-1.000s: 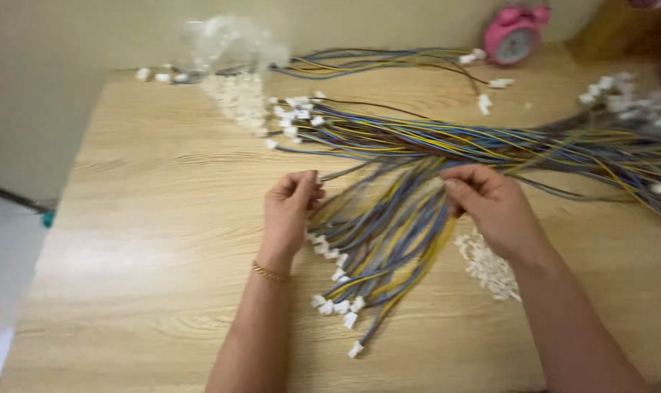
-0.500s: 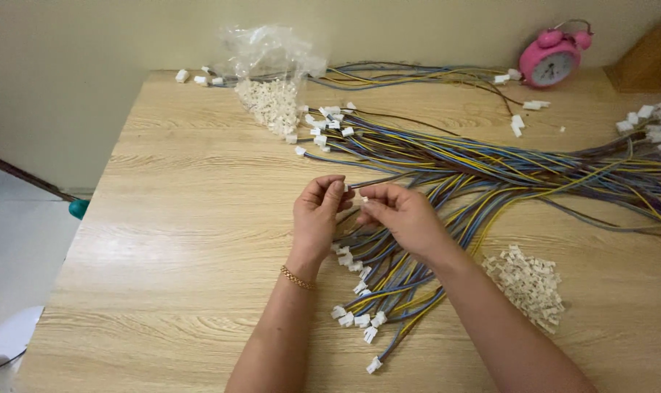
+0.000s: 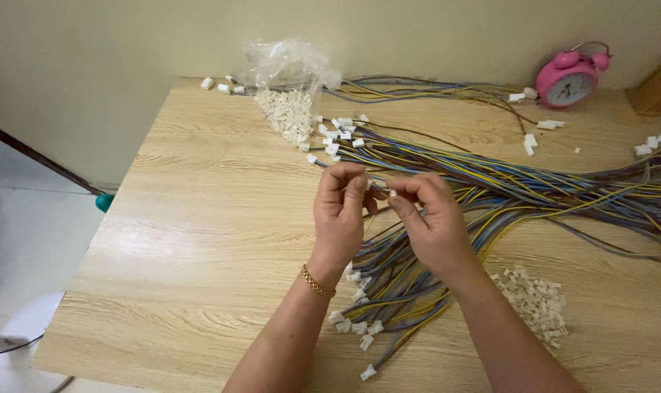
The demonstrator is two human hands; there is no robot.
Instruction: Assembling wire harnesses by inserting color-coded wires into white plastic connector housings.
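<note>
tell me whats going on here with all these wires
A person sits at a wooden table with both hands raised together over a spread of coloured wires. The left hand and right hand pinch a small white connector on a wire end between the fingertips. A loose pile of white connectors lies by the right forearm, a clear bag of connectors sits at the far edge, and a pink alarm clock stands at the back.
</note>
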